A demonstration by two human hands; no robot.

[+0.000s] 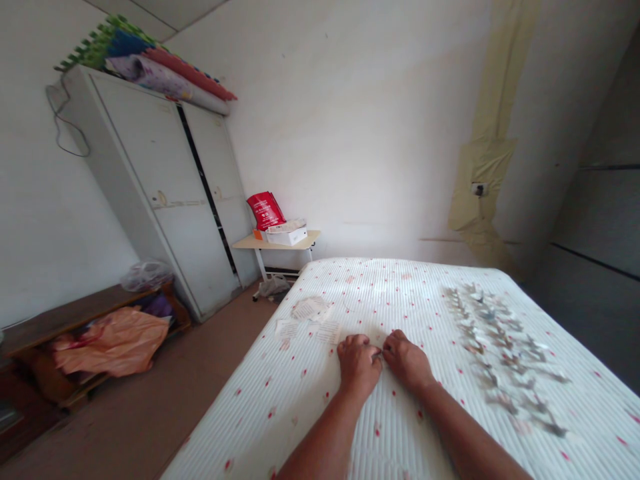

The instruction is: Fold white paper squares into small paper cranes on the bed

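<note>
White mattress (pixel 305 427) is carrying rows of folded paper shapes (pixel 503 353). Left hand (pixel 358 365) and right hand (pixel 406 360) are meeting, fingers (pixel 374 348) closing on a small flimsy piece (pixel 379 353), best taken by its edge.

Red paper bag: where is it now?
In the head view, the red paper bag sits on the small cream-topped table against the far wall, behind a white box and just right of the white wardrobe.

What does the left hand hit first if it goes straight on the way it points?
Probably the small item at its fingertips, too small to identify, then the right hand just beyond. Depth is unclear, so the left hand may already touch the item.
</note>
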